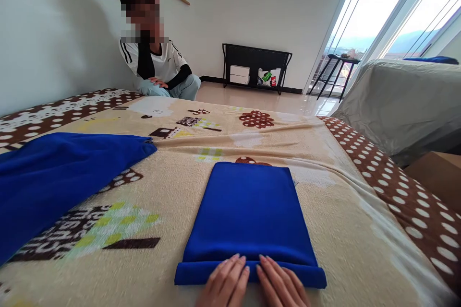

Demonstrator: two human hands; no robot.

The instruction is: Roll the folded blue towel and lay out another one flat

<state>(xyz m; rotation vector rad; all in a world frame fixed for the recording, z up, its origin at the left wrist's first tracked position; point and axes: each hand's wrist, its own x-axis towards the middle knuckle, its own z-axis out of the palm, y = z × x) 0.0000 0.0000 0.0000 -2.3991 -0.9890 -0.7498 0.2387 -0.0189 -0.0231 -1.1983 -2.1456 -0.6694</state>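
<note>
A blue cloth (250, 211) lies folded into a flat panel on the bed, its near edge turned into a thin roll. Over the roll, left of its middle, bend the closed fingers of my left hand (224, 282). Just to the right, my right hand (283, 283) grips the same roll, fingers together. Both thumbs are hidden, and the hands are a small gap apart. A second blue cloth (72, 172) is spread loosely at the left, away from both hands.
A patterned beige blanket (173, 187) with brown dotted borders covers the bed. Beyond its far left edge sits a person (162, 64). A black rack (256, 64) stands by the back wall, a stool (334, 74) near the window, and a covered piece of furniture (403, 100) at the right.
</note>
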